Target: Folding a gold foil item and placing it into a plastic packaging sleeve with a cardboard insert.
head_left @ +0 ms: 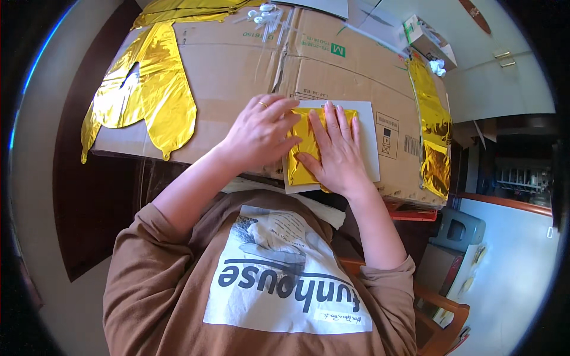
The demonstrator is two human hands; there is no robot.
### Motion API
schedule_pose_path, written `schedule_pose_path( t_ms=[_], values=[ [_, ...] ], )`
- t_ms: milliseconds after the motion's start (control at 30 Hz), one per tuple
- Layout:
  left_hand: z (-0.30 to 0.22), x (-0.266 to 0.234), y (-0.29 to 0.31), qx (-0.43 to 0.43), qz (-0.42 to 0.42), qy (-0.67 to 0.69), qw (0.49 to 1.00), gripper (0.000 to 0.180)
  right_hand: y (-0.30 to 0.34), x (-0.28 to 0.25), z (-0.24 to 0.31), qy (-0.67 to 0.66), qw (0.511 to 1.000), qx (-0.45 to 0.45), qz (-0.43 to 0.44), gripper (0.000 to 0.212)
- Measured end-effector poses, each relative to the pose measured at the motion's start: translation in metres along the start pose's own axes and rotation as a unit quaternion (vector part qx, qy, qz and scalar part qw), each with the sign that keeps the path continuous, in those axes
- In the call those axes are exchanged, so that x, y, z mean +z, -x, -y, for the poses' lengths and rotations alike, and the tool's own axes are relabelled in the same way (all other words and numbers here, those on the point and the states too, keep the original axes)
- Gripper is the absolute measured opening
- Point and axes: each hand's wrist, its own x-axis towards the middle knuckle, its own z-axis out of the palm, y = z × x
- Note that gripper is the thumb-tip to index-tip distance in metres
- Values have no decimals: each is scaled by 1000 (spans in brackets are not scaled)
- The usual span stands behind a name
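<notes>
A folded piece of shiny gold foil (304, 163) lies flat on a white card (369, 142) near the front of the cardboard-covered table. My right hand (338, 151) is spread flat on the foil, pressing it against the card. Over the foil's left edge is my left hand (261, 127), with a ring on one finger; its fingers are loosely bent and apart, the tips at the foil. Part of the foil is hidden beneath both hands.
Flat gold foil balloons (160, 77) hang partly over the table's left front edge. More gold foil (436, 124) runs along the right edge. Small white items and clear straws (270, 21) lie at the back. A tissue box (423, 35) stands at the back right.
</notes>
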Motion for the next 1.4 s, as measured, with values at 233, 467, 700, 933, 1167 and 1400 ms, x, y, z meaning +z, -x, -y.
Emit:
schedule_pose_path(
  t_ms=[233,467,700,933,1167,1400],
  values=[
    [-3,-1,19,-31,30,16,999,47,0,-2,-3,-24,999,-19,-28,84],
    [-3,-4,22,-54,58,35,996,54,28,-27,-16,-15,996,7,-92,63],
    [-10,-10,16,-48,79,19,996,63,72,-39,-32,-23,995,23,-93,54],
    [-20,-11,9,-44,90,-5,995,66,77,-28,-37,16,996,15,-87,49],
    [-23,-6,15,-54,88,7,995,67,81,-26,-38,11,995,8,-103,49],
    [-13,4,-1,-24,119,49,991,72,97,-22,-19,45,990,76,-113,48]
  ],
)
